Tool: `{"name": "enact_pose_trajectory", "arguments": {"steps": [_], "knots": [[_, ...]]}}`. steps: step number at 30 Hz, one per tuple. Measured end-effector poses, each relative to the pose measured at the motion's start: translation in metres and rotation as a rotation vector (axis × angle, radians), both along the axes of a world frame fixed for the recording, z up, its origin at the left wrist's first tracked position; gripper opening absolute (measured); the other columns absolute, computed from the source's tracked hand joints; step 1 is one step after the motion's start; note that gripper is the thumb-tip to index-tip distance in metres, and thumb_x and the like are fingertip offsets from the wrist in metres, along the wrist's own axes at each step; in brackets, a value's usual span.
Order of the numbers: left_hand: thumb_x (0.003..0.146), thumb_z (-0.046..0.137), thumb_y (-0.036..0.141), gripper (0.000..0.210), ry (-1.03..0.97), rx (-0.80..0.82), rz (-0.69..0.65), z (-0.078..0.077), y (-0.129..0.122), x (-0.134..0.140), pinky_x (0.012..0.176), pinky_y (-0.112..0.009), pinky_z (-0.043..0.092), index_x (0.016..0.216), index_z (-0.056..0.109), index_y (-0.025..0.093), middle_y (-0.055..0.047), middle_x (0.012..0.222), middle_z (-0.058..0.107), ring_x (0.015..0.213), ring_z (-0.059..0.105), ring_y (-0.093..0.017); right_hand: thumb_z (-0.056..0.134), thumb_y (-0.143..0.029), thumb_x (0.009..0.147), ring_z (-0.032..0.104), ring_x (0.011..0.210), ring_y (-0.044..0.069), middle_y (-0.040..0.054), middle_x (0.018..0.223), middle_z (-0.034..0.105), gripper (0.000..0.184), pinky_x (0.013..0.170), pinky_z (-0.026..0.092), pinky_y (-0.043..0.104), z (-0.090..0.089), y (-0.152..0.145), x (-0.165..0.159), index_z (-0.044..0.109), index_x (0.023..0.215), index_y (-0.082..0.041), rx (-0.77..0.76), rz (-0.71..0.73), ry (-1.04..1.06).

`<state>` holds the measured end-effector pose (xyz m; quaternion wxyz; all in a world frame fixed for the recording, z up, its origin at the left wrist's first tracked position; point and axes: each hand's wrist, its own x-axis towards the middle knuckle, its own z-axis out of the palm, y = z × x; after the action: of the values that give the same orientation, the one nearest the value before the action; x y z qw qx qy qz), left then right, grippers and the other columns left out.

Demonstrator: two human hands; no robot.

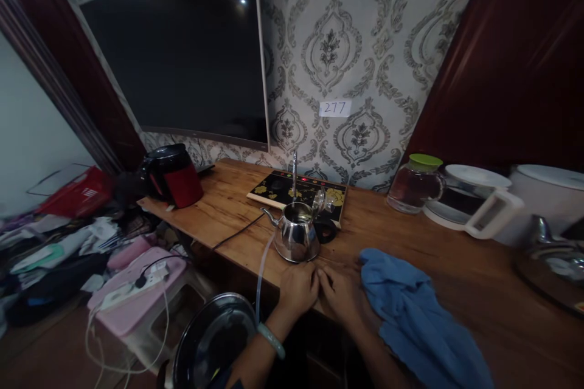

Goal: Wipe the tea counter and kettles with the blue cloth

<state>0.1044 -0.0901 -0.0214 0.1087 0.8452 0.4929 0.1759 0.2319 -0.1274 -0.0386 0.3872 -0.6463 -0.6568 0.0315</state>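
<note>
My left hand [297, 289] and my right hand [338, 293] rest side by side at the front edge of the wooden table [351, 243], almost touching. Their fingers are curled in loosely, and nothing shows in them. A pale green bangle [271, 341] circles my left wrist. Just beyond my hands stands a shiny metal teapot [296, 242] with its lid flipped up and its spout to the left. Behind it lies a black induction cooker [269, 185] with gold flowers, a red light and an upright metal tap [294, 171]. To the right of my right hand lies a crumpled blue cloth [410, 304].
A clear hose [261, 279] runs down over the table edge toward a dark round pan-like vessel [219, 334]. At left are a red-and-black kettle [177, 176] and a pink stool [137, 310] bearing a power strip. Glass jugs [413, 185] line the right side.
</note>
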Motion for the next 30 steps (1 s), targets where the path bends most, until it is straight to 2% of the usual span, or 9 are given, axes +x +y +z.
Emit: {"name": "enact_pose_trajectory", "arguments": {"steps": [6, 13, 16, 20, 24, 30], "knots": [[0.091, 0.043, 0.024, 0.022, -0.012, 0.007, 0.003, -0.001, -0.001, 0.000, 0.070, -0.031, 0.039, 0.085, 0.064, 0.021, -0.006, 0.088, 0.071, 0.082, 0.065, -0.020, 0.034, -0.035, 0.094, 0.061, 0.067, 0.019, 0.0055, 0.068, 0.068, 0.041, 0.067, 0.039, 0.029, 0.002, -0.001, 0.001, 0.059, 0.064, -0.022, -0.028, 0.032, 0.033], [0.092, 0.042, 0.027, 0.022, -0.003, -0.035, 0.014, 0.003, -0.006, 0.001, 0.071, -0.031, 0.041, 0.091, 0.063, 0.021, -0.007, 0.090, 0.071, 0.083, 0.066, -0.021, 0.038, -0.031, 0.086, 0.063, 0.068, 0.022, 0.0062, 0.069, 0.069, 0.029, 0.068, 0.043, 0.032, 0.003, -0.002, 0.003, 0.058, 0.066, -0.025, 0.034, 0.006, 0.067], [0.091, 0.043, 0.027, 0.020, 0.006, -0.058, 0.009, 0.003, -0.007, 0.001, 0.072, -0.032, 0.042, 0.096, 0.062, 0.021, -0.007, 0.093, 0.072, 0.086, 0.066, -0.021, 0.038, -0.027, 0.083, 0.063, 0.067, 0.022, 0.0052, 0.069, 0.069, 0.025, 0.067, 0.043, 0.032, -0.002, -0.002, 0.006, 0.060, 0.071, -0.025, 0.013, 0.032, 0.050], [0.088, 0.047, 0.025, 0.019, 0.014, -0.075, 0.011, 0.003, -0.008, 0.000, 0.073, -0.032, 0.043, 0.099, 0.061, 0.021, -0.007, 0.096, 0.072, 0.088, 0.066, -0.022, 0.038, -0.025, 0.081, 0.065, 0.075, 0.023, 0.0065, 0.077, 0.072, 0.025, 0.075, 0.045, 0.034, -0.013, 0.000, 0.011, 0.061, 0.070, -0.025, 0.036, 0.077, 0.034], [0.087, 0.047, 0.026, 0.018, 0.020, -0.077, 0.002, 0.002, -0.007, 0.000, 0.072, -0.032, 0.043, 0.097, 0.061, 0.021, -0.007, 0.097, 0.072, 0.088, 0.067, -0.022, 0.038, -0.024, 0.079, 0.063, 0.071, 0.023, 0.0049, 0.071, 0.070, 0.024, 0.071, 0.044, 0.034, -0.020, 0.001, 0.013, 0.059, 0.066, -0.026, 0.035, 0.089, 0.029], [0.088, 0.046, 0.025, 0.018, 0.011, -0.031, 0.000, -0.003, -0.004, 0.000, 0.071, -0.031, 0.043, 0.094, 0.062, 0.020, -0.008, 0.094, 0.072, 0.086, 0.067, -0.022, 0.039, -0.022, 0.078, 0.062, 0.071, 0.021, 0.0040, 0.071, 0.069, 0.024, 0.072, 0.043, 0.032, -0.005, -0.002, 0.009, 0.057, 0.063, -0.025, 0.003, 0.089, 0.028]]}}
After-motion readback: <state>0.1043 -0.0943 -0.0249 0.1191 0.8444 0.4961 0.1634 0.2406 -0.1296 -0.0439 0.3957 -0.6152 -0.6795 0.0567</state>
